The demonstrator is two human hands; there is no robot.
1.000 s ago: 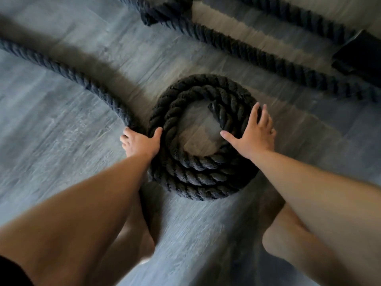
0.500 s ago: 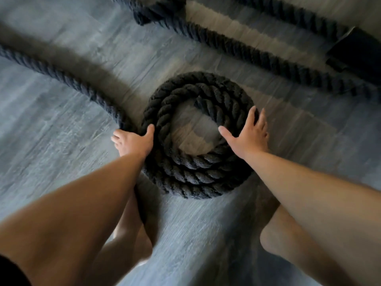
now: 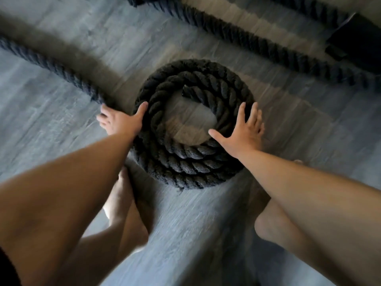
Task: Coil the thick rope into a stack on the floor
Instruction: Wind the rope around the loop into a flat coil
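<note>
My left hand (image 3: pixel 119 123) grips the thick black twisted rope (image 3: pixel 186 162) at the outer left edge of its coil, thumb laid against the top turn, fingers curled over the spot where the free length (image 3: pixel 51 66) comes in; blur hides how fully they wrap it. My right hand (image 3: pixel 243 134) grasps nothing: it lies flat, fingers spread, on the coil's right side, thumb reaching toward the bare middle, pressing the turns down. The rope sits as a round stack of turns on the grey wood-grain floor (image 3: pixel 61 172), just ahead of my bare left foot (image 3: pixel 123 205) and right leg (image 3: pixel 274 223), its cut end (image 3: pixel 186 92) tucked inside the ring at the far side. From the left hand the free length runs off to the upper left, flat on the boards. Another stretch of like dark rope (image 3: pixel 266 47) crosses the top right, well apart from the stack, past a black box-shaped object (image 3: pixel 358 41) at the edge of view; I cannot tell whether it joins the piece in hand. I judge the work mid-coil: a few turns laid, much rope left out. The next move, as I read it, calls for the right hand to steady the stack while the left draws the free length around the outside and up onto the top turn, keeping the ring round.
</note>
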